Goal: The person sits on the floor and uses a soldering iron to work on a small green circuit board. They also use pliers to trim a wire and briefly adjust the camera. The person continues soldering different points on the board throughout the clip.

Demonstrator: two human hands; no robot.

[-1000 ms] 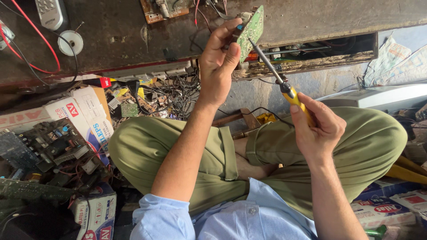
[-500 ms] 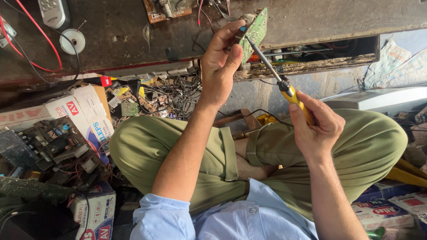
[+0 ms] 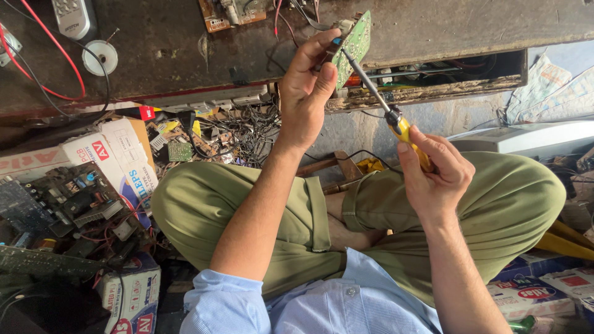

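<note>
Left hand (image 3: pixel 306 93): raised over the near edge of the table (image 3: pixel 433 31), fingers and thumb clamped on a small green circuit board (image 3: pixel 354 43), held tilted, its face turned toward the tool.
Right hand (image 3: pixel 433 170): closed around the yellow handle of a screwdriver (image 3: pixel 387 108), above the right knee; the shaft runs up and left, tip touching the board's face, apparently at a screw, though that spot is too small to tell.
Handling note: steady the board with the thumb behind the contact point; keep the shaft square to the board and the pressure light, so the tip does not skid across it.
Surroundings: red wire (image 3: pixel 49 55), white reel (image 3: pixel 100 57) and grey remote control (image 3: pixel 73 17) toward the table's far left corner; loose cables (image 3: pixel 247 133) and printed cartons (image 3: pixel 117 161) on the floor below.
</note>
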